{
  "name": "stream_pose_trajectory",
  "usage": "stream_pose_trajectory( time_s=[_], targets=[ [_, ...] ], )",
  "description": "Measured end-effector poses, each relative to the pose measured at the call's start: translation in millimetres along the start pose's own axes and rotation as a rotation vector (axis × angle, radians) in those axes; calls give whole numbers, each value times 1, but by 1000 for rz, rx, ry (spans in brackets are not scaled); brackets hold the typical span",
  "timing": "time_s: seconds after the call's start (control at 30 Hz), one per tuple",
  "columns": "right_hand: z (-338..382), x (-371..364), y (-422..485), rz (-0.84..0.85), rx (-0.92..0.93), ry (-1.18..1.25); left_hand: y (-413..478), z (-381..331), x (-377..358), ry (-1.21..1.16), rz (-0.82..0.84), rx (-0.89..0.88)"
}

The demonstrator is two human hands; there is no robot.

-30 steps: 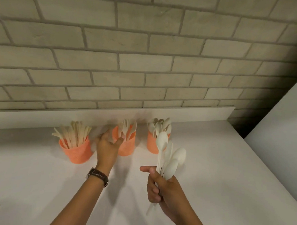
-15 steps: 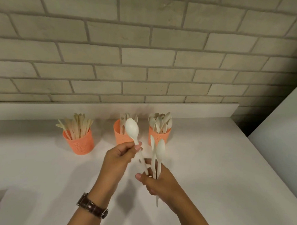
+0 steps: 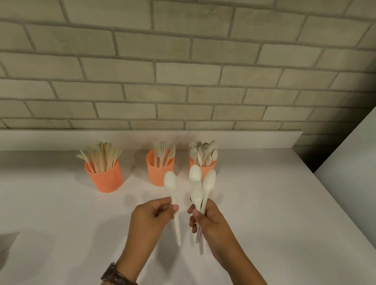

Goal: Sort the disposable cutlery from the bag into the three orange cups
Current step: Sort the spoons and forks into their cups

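White worktop, grey brick wall behind. Left hand: grip pinching one white plastic spoon. Right hand: grip closed round bundle of white plastic spoons, near spoon-filled orange perforated cup. Risk: fanned bundle slipping; spoon likely misfiled in the neighbouring fork cup.

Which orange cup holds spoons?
The rightmost cup: rounded spoon bowls stick out of it; the middle cup shows forks, the left cup flat knives.
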State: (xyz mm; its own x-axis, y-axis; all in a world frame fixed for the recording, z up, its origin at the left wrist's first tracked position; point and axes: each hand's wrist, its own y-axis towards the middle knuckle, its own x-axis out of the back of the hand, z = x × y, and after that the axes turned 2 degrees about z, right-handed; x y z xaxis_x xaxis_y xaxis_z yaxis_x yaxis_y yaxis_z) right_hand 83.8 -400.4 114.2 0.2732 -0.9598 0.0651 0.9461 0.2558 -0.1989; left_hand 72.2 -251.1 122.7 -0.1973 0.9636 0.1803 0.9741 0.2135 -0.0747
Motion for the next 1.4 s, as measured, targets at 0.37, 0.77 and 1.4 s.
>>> stream_pose_trajectory(
  time_s=[0.37, 0.77, 1.4],
  targets=[
    [-12, 28, -11, 83, 32, 72, 0, -3, -55, 195, 161, -173],
    [-16, 77, 44, -67, 78, -56, 33, -11, -77, 301, 207, -130],
    [9, 69, 163, -551, 243, 142, 37, 14, -27, 98, -111, 0]
  ],
)
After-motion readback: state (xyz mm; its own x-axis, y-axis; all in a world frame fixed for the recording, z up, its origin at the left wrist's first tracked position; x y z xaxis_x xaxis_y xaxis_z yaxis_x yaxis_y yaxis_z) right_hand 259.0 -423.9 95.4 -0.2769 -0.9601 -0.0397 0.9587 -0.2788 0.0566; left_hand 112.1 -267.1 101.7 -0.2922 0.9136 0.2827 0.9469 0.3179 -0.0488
